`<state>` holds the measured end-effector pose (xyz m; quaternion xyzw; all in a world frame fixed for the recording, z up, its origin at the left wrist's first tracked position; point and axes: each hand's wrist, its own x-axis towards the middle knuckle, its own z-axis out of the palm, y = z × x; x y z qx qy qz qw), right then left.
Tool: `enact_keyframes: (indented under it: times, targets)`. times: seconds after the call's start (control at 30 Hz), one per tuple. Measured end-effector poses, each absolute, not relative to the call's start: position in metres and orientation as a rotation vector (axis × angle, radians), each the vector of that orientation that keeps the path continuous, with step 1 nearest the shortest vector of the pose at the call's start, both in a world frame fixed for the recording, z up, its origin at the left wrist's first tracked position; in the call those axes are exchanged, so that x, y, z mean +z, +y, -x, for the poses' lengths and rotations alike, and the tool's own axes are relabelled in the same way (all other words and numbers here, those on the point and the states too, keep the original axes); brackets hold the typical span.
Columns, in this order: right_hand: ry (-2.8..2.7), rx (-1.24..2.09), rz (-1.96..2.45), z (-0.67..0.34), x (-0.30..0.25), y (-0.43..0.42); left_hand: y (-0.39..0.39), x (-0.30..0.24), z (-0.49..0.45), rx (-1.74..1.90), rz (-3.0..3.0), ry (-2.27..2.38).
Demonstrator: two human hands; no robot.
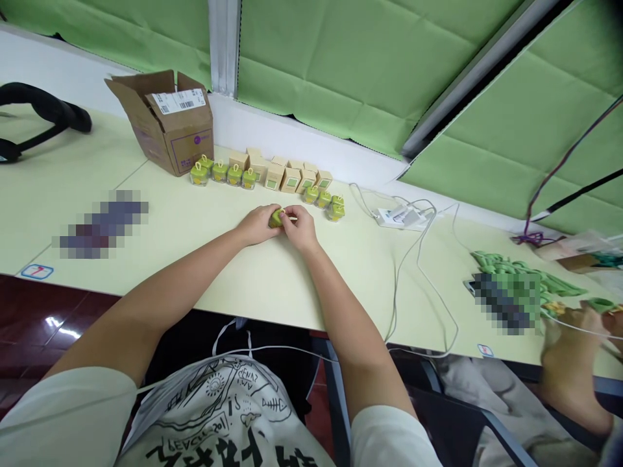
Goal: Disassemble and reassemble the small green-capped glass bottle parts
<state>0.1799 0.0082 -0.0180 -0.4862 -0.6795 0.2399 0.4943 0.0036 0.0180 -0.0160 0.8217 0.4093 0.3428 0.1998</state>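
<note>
Left hand point(257, 225): your fingers are closed around the green item, holding it from its left side.
Right hand point(302, 228): your fingers are bent narrow at its right side; whether they also grip it, I cannot tell.
Green item point(275, 220): it is between your two hands, over the table point(263, 279).
Green-topped jars point(234, 174): they stand beyond your hands, in two groups beside the small boxes point(291, 179).
Large carton point(191, 139): it stands open, near the left group.
</note>
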Motion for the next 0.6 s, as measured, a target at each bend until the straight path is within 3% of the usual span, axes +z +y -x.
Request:
enact_keyframes:
  times: [0.4, 0.6]
  targets:
    - [-1.632, 0.519, 1.175, -0.1751, -0.0144, 0.004, 0.0145, -0.0082, -0.004, 0.933, -2.179, 1.108]
    - [-1.356, 0.514, 1.185, -0.1815, -0.0087, 0.0092, 0.0164, -0.0122, -0.004, 0.912, -2.189, 1.191]
